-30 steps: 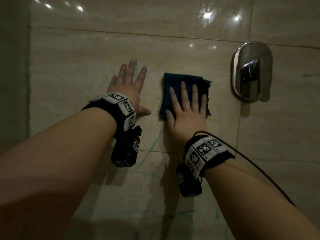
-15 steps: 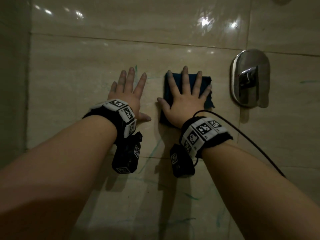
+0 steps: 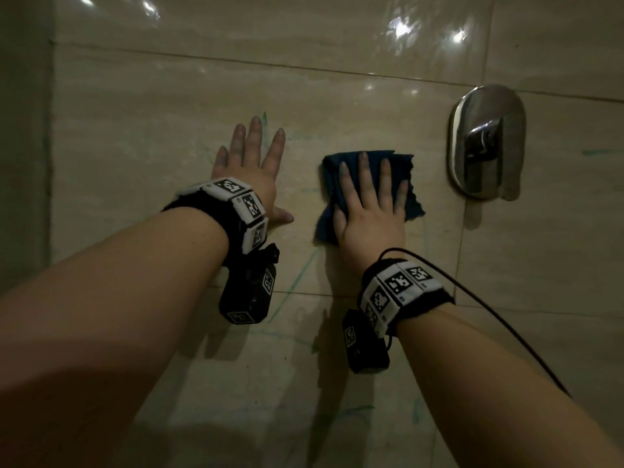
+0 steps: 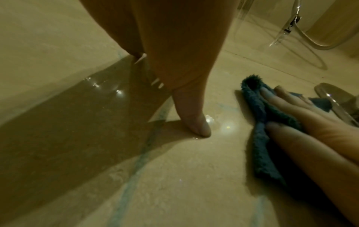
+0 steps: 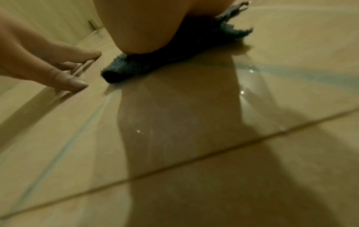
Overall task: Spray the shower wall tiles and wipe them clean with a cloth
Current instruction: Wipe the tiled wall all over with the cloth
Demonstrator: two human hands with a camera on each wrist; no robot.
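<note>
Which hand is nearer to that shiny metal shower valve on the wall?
The right hand, pressing the cloth just left of the shower valve. The left hand lies flat on the tile, farther left.

Dim glossy beige wall [image 3: 337, 106], chrome shower valve [image 3: 486, 143] at right

Dim, yellowish light, glare spots on glossy tiles [image 3: 337, 96], soft blurred wrist views.
</note>
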